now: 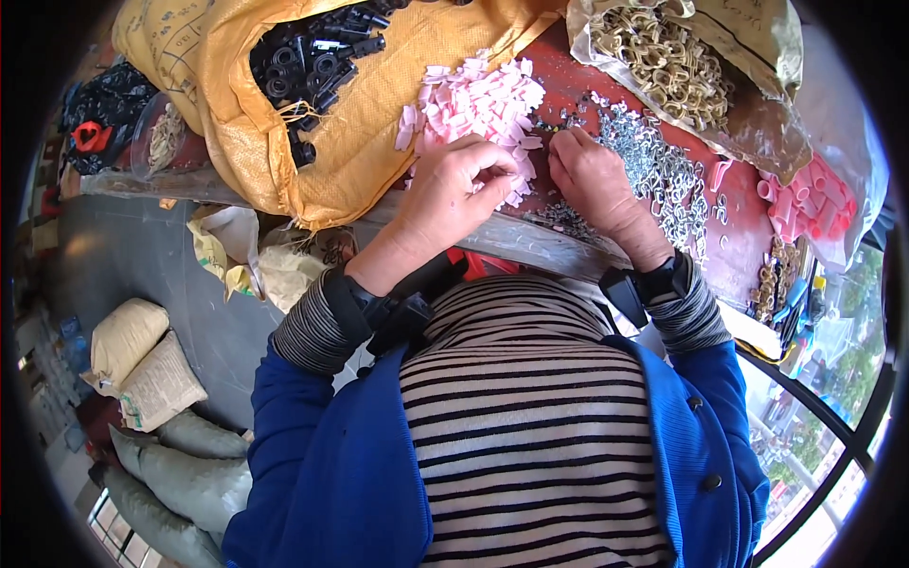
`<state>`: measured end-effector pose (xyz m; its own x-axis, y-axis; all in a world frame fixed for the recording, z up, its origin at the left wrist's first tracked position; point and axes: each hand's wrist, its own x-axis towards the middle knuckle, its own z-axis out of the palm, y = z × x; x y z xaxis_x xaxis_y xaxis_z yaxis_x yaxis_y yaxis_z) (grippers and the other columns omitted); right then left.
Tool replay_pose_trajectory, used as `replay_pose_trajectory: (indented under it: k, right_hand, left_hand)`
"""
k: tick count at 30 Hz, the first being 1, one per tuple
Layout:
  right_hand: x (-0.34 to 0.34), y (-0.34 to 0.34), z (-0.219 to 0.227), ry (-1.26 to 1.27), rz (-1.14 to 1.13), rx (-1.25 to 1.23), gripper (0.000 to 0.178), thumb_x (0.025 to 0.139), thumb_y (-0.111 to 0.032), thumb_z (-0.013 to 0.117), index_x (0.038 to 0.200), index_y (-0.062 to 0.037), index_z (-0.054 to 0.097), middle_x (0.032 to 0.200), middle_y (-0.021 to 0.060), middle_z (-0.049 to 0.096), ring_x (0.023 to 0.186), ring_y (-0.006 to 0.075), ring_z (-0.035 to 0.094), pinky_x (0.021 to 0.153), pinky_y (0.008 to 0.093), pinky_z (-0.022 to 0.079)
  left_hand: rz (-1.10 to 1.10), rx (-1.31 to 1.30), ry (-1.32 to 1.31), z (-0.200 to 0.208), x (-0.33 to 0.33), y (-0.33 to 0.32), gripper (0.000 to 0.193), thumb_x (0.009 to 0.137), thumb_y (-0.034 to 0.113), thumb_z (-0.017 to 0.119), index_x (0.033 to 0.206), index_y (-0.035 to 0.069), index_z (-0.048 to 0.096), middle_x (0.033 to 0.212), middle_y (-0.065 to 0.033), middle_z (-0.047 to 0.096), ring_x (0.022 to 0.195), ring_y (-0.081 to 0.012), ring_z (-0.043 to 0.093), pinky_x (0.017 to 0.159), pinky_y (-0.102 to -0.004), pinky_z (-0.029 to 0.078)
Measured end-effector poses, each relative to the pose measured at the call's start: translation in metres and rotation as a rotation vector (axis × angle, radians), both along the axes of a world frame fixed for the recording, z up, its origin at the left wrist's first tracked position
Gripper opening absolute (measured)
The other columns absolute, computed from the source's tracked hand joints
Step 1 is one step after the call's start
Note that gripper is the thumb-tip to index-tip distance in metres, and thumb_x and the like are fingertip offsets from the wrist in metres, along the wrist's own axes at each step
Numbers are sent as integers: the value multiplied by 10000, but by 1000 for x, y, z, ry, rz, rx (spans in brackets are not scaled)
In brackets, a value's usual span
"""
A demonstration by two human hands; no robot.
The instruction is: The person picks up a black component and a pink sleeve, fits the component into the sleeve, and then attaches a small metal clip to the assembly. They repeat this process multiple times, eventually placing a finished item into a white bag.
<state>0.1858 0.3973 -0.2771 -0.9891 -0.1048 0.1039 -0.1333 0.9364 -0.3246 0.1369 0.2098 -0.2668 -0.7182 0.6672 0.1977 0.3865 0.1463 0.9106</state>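
My left hand [459, 189] hovers at the near edge of a heap of pale pink flat plastic pieces [481, 99]. Its fingers are curled, thumb toward fingertips, and whatever may be between them is too small to make out. Close by on the right, my right hand [595, 178] is closed, knuckles up, beside a spread of small silver metal hooks [663, 175]. Its fingertips point down at the table and are hidden, so what they grip cannot be seen. The two hands are apart.
An orange woven sack [369, 142] with black plastic parts [317, 71] lies left on the red table [729, 222]. A bag of brass-coloured metal pieces [663, 62] stands far right, near pink tubes [810, 201]. Full sacks [156, 379] rest on the floor at left.
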Motion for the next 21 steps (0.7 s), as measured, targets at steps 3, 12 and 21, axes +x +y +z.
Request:
replay_pose_trajectory:
  k: [3,12,21]
  right_hand:
    - [7,2,15,26,6,-232,80,769,-95,496,805,-37,454,732,107,501,656,251,531,580,317,428]
    - [41,-16,48,299,132,-630,81,786,-66,512,810,-17,452,884,109,465,832,224,465,714,284,386]
    - [53,-11,45,445,76,-451,146,716,-20,565,830,-19,474,888,119,469,814,249,474,715,316,381]
  left_hand:
    - [-26,80,-309,8,5,3,89,771,91,549,822,23,576,751,-34,565,657,-105,531,577,-211,421]
    - [-217,353,-1313,29,28,20,147,834,162,475,890,57,561,790,-24,576,685,-111,543,590,-219,431]
    - [-42,392,-1236,23,36,32,109,804,143,534,833,43,566,717,-8,570,626,-77,533,564,-188,427]
